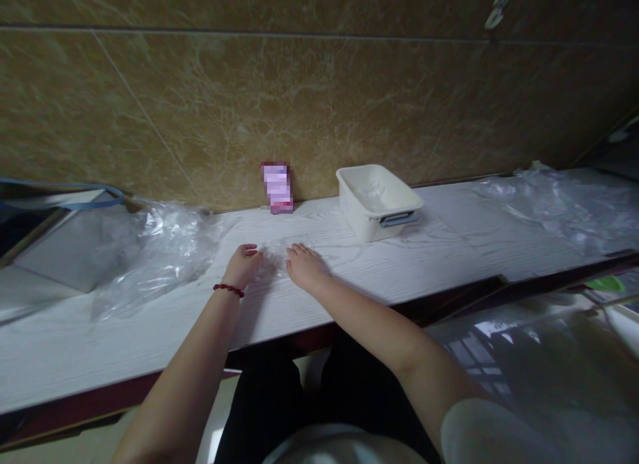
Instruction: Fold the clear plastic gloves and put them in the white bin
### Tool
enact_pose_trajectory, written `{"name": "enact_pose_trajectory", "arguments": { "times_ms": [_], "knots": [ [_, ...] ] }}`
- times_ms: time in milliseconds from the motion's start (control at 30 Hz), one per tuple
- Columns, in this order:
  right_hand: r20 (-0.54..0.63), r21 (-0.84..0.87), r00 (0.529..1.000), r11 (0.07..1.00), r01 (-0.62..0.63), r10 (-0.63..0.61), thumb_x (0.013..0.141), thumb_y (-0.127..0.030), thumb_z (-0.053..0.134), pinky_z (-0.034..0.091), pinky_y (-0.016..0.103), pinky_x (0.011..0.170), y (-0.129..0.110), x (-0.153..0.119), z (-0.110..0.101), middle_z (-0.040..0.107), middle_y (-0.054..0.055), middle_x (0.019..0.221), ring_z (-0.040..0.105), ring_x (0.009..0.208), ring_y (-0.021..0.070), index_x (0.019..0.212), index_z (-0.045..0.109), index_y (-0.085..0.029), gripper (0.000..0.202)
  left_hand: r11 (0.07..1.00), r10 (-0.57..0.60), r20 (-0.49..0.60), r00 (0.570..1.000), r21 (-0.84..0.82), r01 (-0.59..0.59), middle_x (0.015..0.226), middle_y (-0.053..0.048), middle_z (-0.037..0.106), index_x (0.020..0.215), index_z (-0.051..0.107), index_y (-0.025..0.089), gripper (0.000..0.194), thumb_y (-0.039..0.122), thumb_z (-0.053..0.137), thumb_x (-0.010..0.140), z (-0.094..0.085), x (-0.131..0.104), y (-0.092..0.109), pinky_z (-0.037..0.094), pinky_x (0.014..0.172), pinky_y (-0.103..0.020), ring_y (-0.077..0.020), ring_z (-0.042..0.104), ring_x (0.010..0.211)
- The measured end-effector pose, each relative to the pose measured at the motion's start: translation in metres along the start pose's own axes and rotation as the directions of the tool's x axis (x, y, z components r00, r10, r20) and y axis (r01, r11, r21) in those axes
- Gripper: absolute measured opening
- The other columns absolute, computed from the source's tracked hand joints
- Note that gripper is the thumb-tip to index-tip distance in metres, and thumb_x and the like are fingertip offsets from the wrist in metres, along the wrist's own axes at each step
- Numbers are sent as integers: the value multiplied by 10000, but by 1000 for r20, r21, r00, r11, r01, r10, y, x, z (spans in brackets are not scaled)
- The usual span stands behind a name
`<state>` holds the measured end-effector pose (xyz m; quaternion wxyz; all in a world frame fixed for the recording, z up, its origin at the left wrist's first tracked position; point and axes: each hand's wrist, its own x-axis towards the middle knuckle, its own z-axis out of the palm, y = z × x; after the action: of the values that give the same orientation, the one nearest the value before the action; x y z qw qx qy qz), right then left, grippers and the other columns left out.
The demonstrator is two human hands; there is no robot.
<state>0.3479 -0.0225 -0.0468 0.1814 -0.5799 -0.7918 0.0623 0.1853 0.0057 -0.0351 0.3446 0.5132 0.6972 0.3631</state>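
Observation:
A crumpled piece of clear plastic (273, 259), which looks like a thin bag, lies on the white wood-grain table (309, 297) between my hands. My left hand (243, 267), with a dark red bead bracelet at the wrist, has its fingers curled at the plastic's left edge and seems to pinch it. Across the right side of the plastic rests my right hand (304, 265), palm down with the fingers stretched out.
A white plastic bin (367, 214) with a grey handle holds some clear plastic. Behind my hands, a pixelated phone-like item (277, 188) leans on the brown marbled wall. Clear plastic heaps (170, 244) lie at left, beside a white box (54, 251), and more plastic (554, 201) lies at far right.

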Motion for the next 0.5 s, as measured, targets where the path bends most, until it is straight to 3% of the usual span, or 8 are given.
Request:
{"name": "enact_pose_trajectory", "arguments": {
  "times_ms": [67, 133, 233, 300, 333, 400, 500],
  "knots": [
    [4, 5, 1000, 1000, 0, 0, 830, -257, 349, 237, 328, 986, 0, 0, -1, 419, 107, 1269, 332, 1190, 189, 1176, 451, -109, 390, 984, 95, -18, 995, 155, -91, 954, -114, 590, 1050, 490, 122, 405, 277, 508, 677, 1, -1, 2, 467, 568, -263, -149, 588, 670],
    [5, 13, 1000, 1000, -7, 7, 829, -250, 350, 236, 334, 983, -1, -1, -1, 421, 104, 1267, 333, 1188, 184, 1171, 454, -119, 380, 904, 266, -22, 964, 352, -241, 986, -142, 578, 1035, 513, 97, 366, 246, 466, 704, 2, -2, 6, 470, 680, -305, -180, 588, 775],
    [-1, 21, 1000, 1000, -13, 13, 831, -247, 344, 230, 338, 984, -1, -1, -1, 418, 106, 1269, 333, 1186, 182, 1162, 460, -123, 372, 616, 552, 149, 820, 590, -522, 1069, -155, 553, 1029, 545, 96, 336, 195, 400, 743, 8, -8, 10, 385, 871, -364, -222, 510, 1005],
    [-1, 20, 1000, 1000, -10, 10, 834, -244, 335, 224, 332, 988, -1, -1, -1, 419, 107, 1268, 335, 1184, 181, 1159, 464, -116, 372, 426, 616, 316, 722, 638, -642, 1164, -124, 518, 1092, 526, 127, 366, 197, 349, 779, 15, -14, 11, 312, 939, -415, -241, 419, 1124],
    [-1, 19, 1000, 1000, -8, 8, 835, -239, 330, 221, 328, 990, -1, -1, -2, 423, 107, 1265, 336, 1183, 180, 1162, 461, -112, 375, 369, 609, 378, 697, 643, -671, 1209, -104, 492, 1134, 500, 143, 386, 209, 323, 799, 18, -17, 11, 281, 957, -437, -248, 379, 1161],
    [2, 19, 1000, 1000, -9, 9, 834, -228, 324, 218, 322, 993, -1, 0, -2, 428, 106, 1260, 338, 1182, 178, 1174, 451, -107, 383, 327, 562, 439, 701, 661, -676, 1268, -78, 444, 1207, 439, 156, 420, 252, 273, 833, 24, -21, 8, 236, 974, -471, -259, 317, 1206],
    [37, 26, 999, 999, -20, 19, 831, -239, 331, 214, 322, 996, -1, -1, -3, 403, 102, 1283, 319, 1196, 173, 1202, 424, -118, 401, 332, 491, 446, 748, 698, -634, 1319, -74, 376, 1266, 368, 154, 463, 314, 235, 852, 29, -24, 1, 219, 972, -489, -276, 285, 1222]
  ]
}}
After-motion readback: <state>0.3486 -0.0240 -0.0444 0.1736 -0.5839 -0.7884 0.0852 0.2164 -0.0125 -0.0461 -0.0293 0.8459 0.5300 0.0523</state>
